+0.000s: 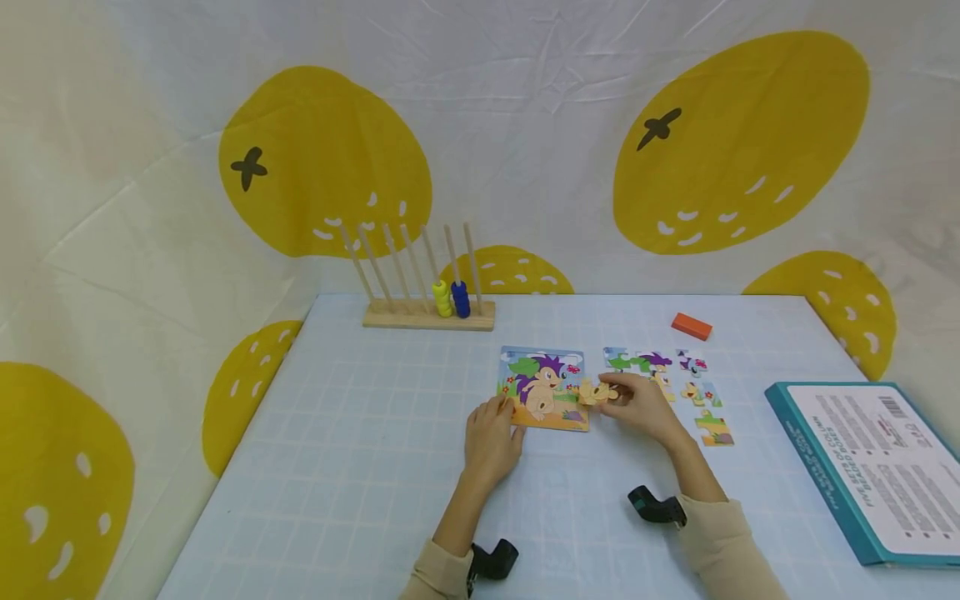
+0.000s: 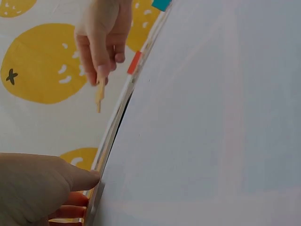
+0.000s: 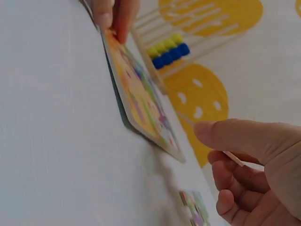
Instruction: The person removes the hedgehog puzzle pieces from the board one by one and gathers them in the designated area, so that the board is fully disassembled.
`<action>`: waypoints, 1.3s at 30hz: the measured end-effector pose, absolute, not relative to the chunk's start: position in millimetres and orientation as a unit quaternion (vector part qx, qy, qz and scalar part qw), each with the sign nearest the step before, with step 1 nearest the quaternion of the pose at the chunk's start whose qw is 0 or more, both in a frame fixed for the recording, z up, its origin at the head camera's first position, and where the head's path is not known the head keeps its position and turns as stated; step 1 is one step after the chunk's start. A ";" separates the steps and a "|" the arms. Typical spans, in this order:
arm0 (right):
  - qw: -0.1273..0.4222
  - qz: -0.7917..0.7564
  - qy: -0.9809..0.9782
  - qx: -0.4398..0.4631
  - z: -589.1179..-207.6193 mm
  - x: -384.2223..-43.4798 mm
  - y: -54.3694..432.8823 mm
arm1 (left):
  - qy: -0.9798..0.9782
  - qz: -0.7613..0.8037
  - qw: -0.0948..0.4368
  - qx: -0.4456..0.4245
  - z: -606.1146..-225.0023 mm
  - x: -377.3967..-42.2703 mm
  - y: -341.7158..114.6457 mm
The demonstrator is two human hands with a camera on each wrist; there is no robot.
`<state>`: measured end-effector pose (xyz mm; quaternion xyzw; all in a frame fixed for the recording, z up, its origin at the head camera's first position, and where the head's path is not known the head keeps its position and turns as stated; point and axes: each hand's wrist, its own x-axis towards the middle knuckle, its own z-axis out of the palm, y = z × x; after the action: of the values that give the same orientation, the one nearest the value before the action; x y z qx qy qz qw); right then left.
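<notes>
A square puzzle board (image 1: 550, 412) with a purple-haired hedgehog picture lies on the table, and my left hand (image 1: 492, 442) grips its near left corner. In the left wrist view the left thumb (image 2: 84, 180) presses at the board's edge. My right hand (image 1: 641, 406) pinches a tan puzzle piece (image 1: 597, 392) over the board's right side; in the left wrist view this piece (image 2: 99, 96) hangs below the fingertips. The right wrist view shows only a thin edge of it behind the thumb. Loose puzzle pieces (image 1: 712, 427) lie right of the board, some partly behind the right hand.
At the back stands a wooden peg rack (image 1: 427, 320) with yellow beads (image 1: 442, 300) and blue beads (image 1: 461, 300). An orange block (image 1: 692, 326) lies at the back right. A teal and white box (image 1: 885, 467) covers the right edge.
</notes>
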<state>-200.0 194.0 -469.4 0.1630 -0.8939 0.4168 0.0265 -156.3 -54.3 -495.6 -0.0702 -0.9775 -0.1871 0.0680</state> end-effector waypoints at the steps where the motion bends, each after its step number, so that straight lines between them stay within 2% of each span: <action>1: 0.024 0.415 -0.896 0.155 -468.1 -198.3 202.3 | -0.978 -0.186 0.065 -0.068 -495.1 -156.3 -54.3; 8: 0.004 0.374 -0.922 0.095 -463.4 -184.4 251.2 | -0.979 -0.186 0.054 -0.059 -493.5 -158.0 -55.4; 15: -0.012 0.354 -0.932 0.084 -466.2 -172.4 276.4 | -0.982 -0.168 0.054 -0.061 -494.5 -158.9 -55.5; 25: -0.072 0.286 -0.951 0.095 -467.1 -168.0 280.9 | -0.982 -0.173 0.049 -0.054 -491.4 -156.7 -54.7; 31: -0.080 0.239 -0.963 0.095 -469.6 -165.8 277.4 | -0.983 -0.170 0.047 -0.058 -493.2 -156.6 -54.5; 39: -0.063 0.237 -0.963 0.108 -471.1 -165.2 274.6 | -0.982 -0.174 0.049 -0.055 -494.6 -156.5 -54.6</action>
<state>-165.2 274.6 -471.1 0.1081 -0.9633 0.2373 -0.0632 -156.5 -54.6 -494.6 -0.0548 -0.9820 -0.1739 0.0494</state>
